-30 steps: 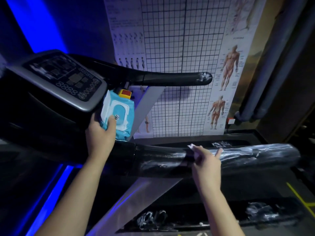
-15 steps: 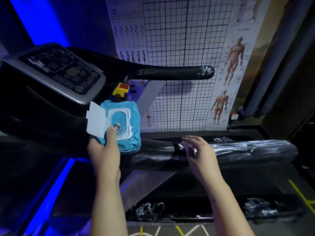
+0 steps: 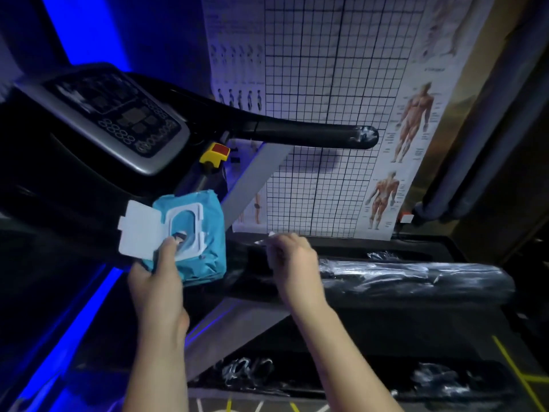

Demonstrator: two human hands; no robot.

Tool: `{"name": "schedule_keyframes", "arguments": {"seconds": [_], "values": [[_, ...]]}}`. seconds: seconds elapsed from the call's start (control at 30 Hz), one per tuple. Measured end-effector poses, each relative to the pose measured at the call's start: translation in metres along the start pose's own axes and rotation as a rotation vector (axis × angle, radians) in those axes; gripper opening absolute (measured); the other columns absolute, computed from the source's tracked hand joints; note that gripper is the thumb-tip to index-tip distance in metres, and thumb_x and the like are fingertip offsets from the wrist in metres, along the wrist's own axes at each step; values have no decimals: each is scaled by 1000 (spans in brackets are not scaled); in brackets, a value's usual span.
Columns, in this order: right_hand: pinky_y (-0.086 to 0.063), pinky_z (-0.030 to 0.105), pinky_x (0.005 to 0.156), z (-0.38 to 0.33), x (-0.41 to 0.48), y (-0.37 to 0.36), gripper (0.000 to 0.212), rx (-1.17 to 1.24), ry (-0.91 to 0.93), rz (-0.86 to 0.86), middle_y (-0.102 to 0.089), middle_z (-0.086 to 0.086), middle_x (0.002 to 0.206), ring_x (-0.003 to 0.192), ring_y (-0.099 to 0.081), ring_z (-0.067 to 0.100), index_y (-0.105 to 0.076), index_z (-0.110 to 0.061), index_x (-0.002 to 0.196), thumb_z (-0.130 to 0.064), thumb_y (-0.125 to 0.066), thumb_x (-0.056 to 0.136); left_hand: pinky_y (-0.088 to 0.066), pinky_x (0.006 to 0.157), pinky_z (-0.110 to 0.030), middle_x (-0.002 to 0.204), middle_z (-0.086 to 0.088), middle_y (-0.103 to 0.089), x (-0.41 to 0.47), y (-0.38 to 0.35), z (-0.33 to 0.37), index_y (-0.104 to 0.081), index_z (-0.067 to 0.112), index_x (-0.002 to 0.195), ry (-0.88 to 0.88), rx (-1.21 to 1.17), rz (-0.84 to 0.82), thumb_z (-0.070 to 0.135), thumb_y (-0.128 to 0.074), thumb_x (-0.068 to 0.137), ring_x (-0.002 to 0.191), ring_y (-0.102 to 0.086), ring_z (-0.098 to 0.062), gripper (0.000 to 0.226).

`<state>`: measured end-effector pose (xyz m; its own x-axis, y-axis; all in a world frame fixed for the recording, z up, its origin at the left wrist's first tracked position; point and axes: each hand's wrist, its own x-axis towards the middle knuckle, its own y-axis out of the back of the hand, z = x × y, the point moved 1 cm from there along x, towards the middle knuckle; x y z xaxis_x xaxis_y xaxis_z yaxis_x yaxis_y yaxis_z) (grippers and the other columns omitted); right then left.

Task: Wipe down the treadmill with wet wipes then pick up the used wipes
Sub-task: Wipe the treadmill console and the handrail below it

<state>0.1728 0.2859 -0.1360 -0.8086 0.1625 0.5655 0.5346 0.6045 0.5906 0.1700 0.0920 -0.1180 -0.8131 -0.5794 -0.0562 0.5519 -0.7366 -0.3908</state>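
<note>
I am holding the blue wet-wipe pack [image 3: 205, 257] in my left hand [image 3: 157, 283], my fingers wrapping under it and my thumb [image 3: 168, 248] pressing on the edge of its white oval opening. Its white lid [image 3: 138, 230] is standing flipped open to the left. The pack is hanging in the air just in front of the treadmill [image 3: 74, 179], below the grey-rimmed console [image 3: 118, 120] and the yellow safety switch [image 3: 214, 153] with its red top.

My right hand [image 3: 294, 263] is gripping a white wipe [image 3: 263, 241]. I am pinching it between thumb and curled fingers, and only a small crumpled corner is poking out on the left side of my fist. That hand is hovering over the near handrail [image 3: 416, 278], a thick black bar wrapped in glossy, wrinkled film, just to the right of the pack. I cannot tell whether my hand is touching the bar.

The far handrail [image 3: 312, 135] is reaching out to the right above, with film glinting at its tip. A grey slanted upright [image 3: 255, 176] is running down between the two rails. Behind everything a grid poster [image 3: 326, 84] is hanging on the wall, with anatomy figures [image 3: 414, 123] along its right edge. Blue light [image 3: 80, 316] is glowing in a strip along the floor at my left, and yellow lines [image 3: 515, 373] are showing on the floor at the lower right
</note>
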Motion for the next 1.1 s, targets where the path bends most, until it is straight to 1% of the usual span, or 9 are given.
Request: {"name": "schedule_keyframes", "arguments": {"seconds": [0.07, 0.13, 0.27, 0.37, 0.53, 0.63, 0.73, 0.93, 1.1], "values": [[-51, 37, 73, -2, -3, -23, 26, -96, 7, -55, -68, 5, 87, 78, -56, 28, -75, -11, 90, 7, -64, 74, -59, 100, -50, 113, -1, -79, 1, 3, 2, -74, 19, 112, 0, 11, -9, 13, -72, 95, 108, -76, -22, 18], [-51, 33, 77, 1, -10, -28, 35, -144, -19, -67, -71, 6, 98, 85, -58, 29, -76, -8, 101, 4, -64, 71, -59, 100, -52, 113, -3, -79, 1, 3, 2, -74, 17, 114, 7, 19, -23, 13, -72, 96, 107, -76, -22, 19], [-48, 30, 89, 21, -26, -8, 37, -240, -40, -1, -68, 9, 112, 97, -57, 30, -73, -7, 111, -6, -60, 76, -57, 101, -55, 113, -2, -79, -1, 0, -5, -74, 18, 110, 34, 37, -60, 14, -72, 96, 108, -75, -23, 14], [-49, 34, 92, 50, -35, 19, 40, -306, -117, 43, -66, 7, 117, 103, -55, 28, -72, -10, 116, -17, -70, 76, -56, 103, -56, 116, -3, -79, -6, -9, -10, -74, 13, 120, 55, 19, -112, 14, -72, 96, 111, -74, -24, 24], [-40, 35, 83, 109, -42, 59, 36, -429, -210, 150, -71, 7, 100, 85, -57, 35, -75, -12, 107, -11, -46, 87, -56, 104, -54, 119, -5, -78, -16, -21, -17, -72, 11, 123, 57, -6, -139, 13, -71, 97, 113, -74, -24, 26], [-27, 29, 76, 117, -41, 63, 28, -437, -306, 201, -69, 9, 87, 78, -58, 39, -74, -12, 96, -3, -49, 87, -57, 103, -52, 119, -3, -78, -21, -22, -18, -71, 12, 125, 55, -6, -143, 13, -70, 98, 112, -74, -22, 27], [-31, 33, 79, 98, -37, 58, 29, -330, -389, 293, -69, 18, 93, 84, -57, 42, -71, -2, 114, 6, -59, 89, -57, 103, -52, 119, -4, -77, -24, -23, -16, -71, 12, 126, 46, -3, -144, 13, -70, 98, 112, -74, -22, 28], [-40, 27, 87, 40, -44, 14, 47, -189, -196, 131, -67, 9, 106, 97, -54, 29, -67, -6, 126, 9, -63, 81, -59, 98, -45, 115, 0, -79, -29, -25, -13, -73, 20, 114, 34, 45, -157, 16, -71, 97, 108, -75, -19, 17], [-46, 28, 86, 64, -50, 30, 36, -230, -173, 139, -66, 5, 110, 103, -55, 28, -71, -8, 120, 0, -66, 86, -59, 85, -32, 106, 7, -80, -38, -28, -20, -75, 22, 112, 21, 114, -200, 21, -73, 96, 100, -76, -13, 17]]}}
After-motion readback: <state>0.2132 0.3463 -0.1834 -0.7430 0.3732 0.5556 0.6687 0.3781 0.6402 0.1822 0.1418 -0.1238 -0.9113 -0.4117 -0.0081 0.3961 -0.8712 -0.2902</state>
